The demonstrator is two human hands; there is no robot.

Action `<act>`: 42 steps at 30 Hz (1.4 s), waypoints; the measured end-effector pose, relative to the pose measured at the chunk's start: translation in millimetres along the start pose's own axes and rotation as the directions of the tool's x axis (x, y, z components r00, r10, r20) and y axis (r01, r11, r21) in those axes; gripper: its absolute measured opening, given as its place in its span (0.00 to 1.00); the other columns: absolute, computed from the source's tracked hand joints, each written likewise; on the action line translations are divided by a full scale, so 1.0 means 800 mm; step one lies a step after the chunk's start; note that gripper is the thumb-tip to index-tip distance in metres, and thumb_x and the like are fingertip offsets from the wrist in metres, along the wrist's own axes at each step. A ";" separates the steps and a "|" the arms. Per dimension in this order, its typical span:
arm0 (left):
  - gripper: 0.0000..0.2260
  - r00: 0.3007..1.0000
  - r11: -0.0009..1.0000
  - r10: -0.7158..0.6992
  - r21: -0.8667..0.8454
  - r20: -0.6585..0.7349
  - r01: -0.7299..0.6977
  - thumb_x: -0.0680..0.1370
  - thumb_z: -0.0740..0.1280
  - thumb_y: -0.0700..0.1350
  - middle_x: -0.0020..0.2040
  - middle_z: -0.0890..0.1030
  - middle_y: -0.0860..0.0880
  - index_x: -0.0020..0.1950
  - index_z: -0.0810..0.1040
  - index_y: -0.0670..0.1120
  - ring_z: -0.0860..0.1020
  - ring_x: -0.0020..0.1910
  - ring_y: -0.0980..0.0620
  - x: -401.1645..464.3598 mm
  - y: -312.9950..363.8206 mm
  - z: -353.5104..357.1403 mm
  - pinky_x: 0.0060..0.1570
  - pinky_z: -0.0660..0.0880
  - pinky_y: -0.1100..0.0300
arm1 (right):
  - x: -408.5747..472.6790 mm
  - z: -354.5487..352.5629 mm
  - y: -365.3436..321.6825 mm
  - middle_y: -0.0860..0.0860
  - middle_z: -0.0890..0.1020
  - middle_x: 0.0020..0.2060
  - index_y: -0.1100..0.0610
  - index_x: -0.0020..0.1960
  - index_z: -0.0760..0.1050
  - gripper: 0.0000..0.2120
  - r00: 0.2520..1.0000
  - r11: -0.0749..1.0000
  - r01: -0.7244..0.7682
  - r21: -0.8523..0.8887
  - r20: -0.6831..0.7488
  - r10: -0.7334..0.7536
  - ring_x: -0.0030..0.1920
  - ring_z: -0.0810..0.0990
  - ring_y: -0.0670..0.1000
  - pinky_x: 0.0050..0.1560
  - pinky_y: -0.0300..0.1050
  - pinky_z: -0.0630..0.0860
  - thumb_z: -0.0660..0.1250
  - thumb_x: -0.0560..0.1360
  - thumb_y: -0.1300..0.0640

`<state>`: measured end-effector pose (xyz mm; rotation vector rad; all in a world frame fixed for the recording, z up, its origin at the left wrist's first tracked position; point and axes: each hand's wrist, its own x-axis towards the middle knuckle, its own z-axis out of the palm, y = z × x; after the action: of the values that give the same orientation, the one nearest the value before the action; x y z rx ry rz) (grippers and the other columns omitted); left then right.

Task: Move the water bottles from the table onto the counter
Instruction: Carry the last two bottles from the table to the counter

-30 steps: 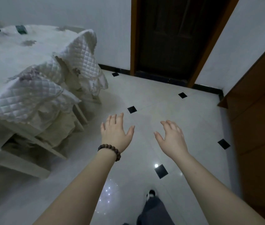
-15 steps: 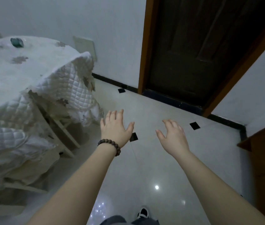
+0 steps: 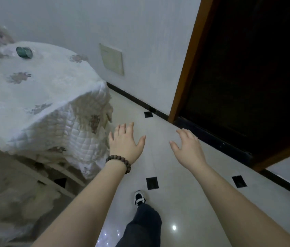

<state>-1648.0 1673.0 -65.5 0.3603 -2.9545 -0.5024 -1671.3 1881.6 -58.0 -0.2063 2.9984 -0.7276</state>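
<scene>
Fingers spread on left hand [image 3: 125,142] and right hand [image 3: 189,148], both empty, table [image 3: 39,90] left

Bare forearms; brown bead bracelet [image 3: 119,163]; dark trousers [image 3: 140,227]; black-and-white shoe [image 3: 139,197]
</scene>
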 end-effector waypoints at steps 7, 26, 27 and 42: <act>0.29 0.997 0.997 -0.065 0.026 -0.049 0.067 0.75 0.56 0.63 0.72 0.66 0.47 0.73 0.62 0.50 0.58 0.73 0.47 0.238 -0.002 0.000 0.71 0.52 0.44 | 0.262 -0.009 -0.051 0.54 0.67 0.70 0.55 0.72 0.63 0.26 0.994 0.994 0.099 0.046 0.038 -0.101 0.70 0.64 0.54 0.70 0.54 0.63 0.59 0.78 0.46; 0.29 0.841 0.858 -0.500 0.013 -0.209 0.513 0.76 0.57 0.63 0.72 0.66 0.48 0.73 0.63 0.50 0.59 0.73 0.46 0.719 -0.066 0.021 0.70 0.56 0.46 | 0.858 0.038 -0.185 0.57 0.68 0.69 0.59 0.71 0.65 0.25 0.805 0.831 0.553 0.056 0.220 -0.551 0.69 0.64 0.56 0.70 0.49 0.59 0.61 0.77 0.48; 0.29 0.817 0.836 -0.535 0.007 -0.214 0.549 0.76 0.57 0.63 0.72 0.66 0.48 0.73 0.63 0.50 0.59 0.73 0.46 0.740 -0.068 0.020 0.70 0.56 0.46 | 0.884 0.042 -0.196 0.57 0.68 0.69 0.59 0.71 0.65 0.26 0.779 0.811 0.582 0.055 0.248 -0.576 0.69 0.64 0.56 0.71 0.49 0.59 0.61 0.78 0.48; 0.30 0.404 0.460 -0.866 -0.154 -0.296 0.874 0.76 0.57 0.62 0.75 0.62 0.47 0.74 0.60 0.51 0.56 0.75 0.47 0.893 -0.223 -0.026 0.72 0.51 0.45 | 1.109 0.185 -0.438 0.56 0.66 0.71 0.57 0.71 0.64 0.27 0.393 0.521 0.821 0.235 0.429 -0.813 0.71 0.63 0.56 0.72 0.50 0.59 0.59 0.77 0.45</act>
<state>-2295.8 1322.4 -48.9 1.8493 -2.1762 -0.4031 -2496.3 1381.1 -43.3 -1.6947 2.2179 -0.5294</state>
